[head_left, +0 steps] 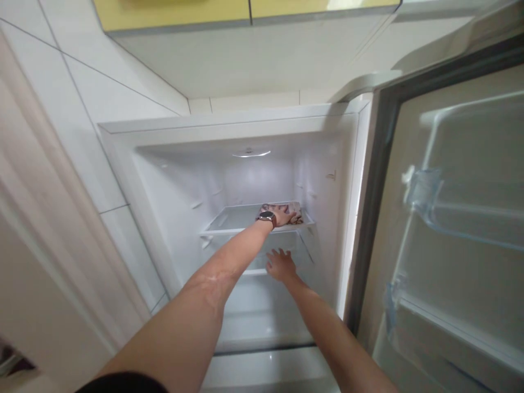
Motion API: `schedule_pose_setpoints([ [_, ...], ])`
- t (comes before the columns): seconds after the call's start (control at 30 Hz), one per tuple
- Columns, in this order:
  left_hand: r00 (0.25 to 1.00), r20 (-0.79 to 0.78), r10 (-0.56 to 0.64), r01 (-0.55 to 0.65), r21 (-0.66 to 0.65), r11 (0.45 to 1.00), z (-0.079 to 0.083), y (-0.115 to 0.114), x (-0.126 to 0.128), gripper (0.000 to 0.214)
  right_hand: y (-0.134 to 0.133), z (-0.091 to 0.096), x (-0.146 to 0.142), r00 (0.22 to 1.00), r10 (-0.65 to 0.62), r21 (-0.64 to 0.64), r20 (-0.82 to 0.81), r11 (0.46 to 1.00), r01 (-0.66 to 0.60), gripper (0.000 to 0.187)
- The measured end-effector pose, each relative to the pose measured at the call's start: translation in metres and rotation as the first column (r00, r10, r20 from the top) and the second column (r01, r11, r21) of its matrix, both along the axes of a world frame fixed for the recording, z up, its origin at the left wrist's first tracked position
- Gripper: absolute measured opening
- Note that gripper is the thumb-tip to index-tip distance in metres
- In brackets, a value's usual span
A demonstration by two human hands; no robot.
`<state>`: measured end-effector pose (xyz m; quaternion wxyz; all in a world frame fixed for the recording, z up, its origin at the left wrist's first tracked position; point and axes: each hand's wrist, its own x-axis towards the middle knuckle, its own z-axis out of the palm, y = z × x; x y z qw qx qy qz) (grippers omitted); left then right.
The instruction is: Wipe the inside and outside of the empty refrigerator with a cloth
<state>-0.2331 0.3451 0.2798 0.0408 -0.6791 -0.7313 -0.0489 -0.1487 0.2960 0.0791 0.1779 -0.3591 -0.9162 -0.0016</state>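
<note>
My left hand [282,216], with a round-faced watch [267,217] at its wrist, reaches onto the upper glass shelf [229,219] of a refrigerator. It lies flat with fingers stretched over a brown-and-white patterned piece [297,212], which looks like a folded cloth, at the shelf's right end. Part of that piece is hidden beneath the hand. Lower down, in front of the space under this shelf, my right hand [281,264] has its fingers spread and holds nothing. Whether its fingertips touch a surface is unclear.
The refrigerator door [462,218] stands open at the right, with clear plastic door racks [426,191]. A lower shelf [256,271] lies below the upper one. Yellow-fronted cabinets [176,13] hang above, and a tiled wall [94,136] rises at the left.
</note>
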Motion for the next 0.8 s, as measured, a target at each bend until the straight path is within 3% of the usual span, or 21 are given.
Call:
schedule_pose_setpoints([
  [0.13,0.986,0.060,0.153,-0.153,-0.015,0.988,0.003,-0.027,0.009,0.091,-0.005,0.004,0.004,1.000,0.026,0.110,-0.006,0.994,-0.025,0.043],
  [0.27,0.979,0.088,0.184,-0.184,-0.011,0.983,0.007,-0.050,0.019,0.096,-0.025,0.014,0.004,0.998,0.065,0.171,0.000,0.983,-0.064,0.042],
  [0.47,0.987,0.086,0.133,-0.141,0.102,0.985,0.002,-0.067,0.020,0.089,-0.104,0.008,-0.006,0.981,0.161,0.123,-0.104,0.981,-0.148,0.036],
  [0.57,0.993,0.094,0.075,-0.091,0.185,0.979,-0.002,-0.072,0.017,0.085,-0.155,-0.013,-0.008,0.948,0.291,0.092,-0.125,0.955,-0.281,0.036],
  [0.63,0.996,0.083,0.030,-0.047,0.202,0.978,-0.003,-0.077,0.014,0.086,-0.187,-0.038,-0.005,0.922,0.346,0.058,-0.174,0.938,-0.341,0.033],
  [0.8,0.999,0.010,-0.051,0.048,0.205,0.978,-0.001,-0.101,0.009,0.096,-0.250,-0.128,0.017,0.886,0.355,-0.064,-0.300,0.919,-0.390,0.032],
])
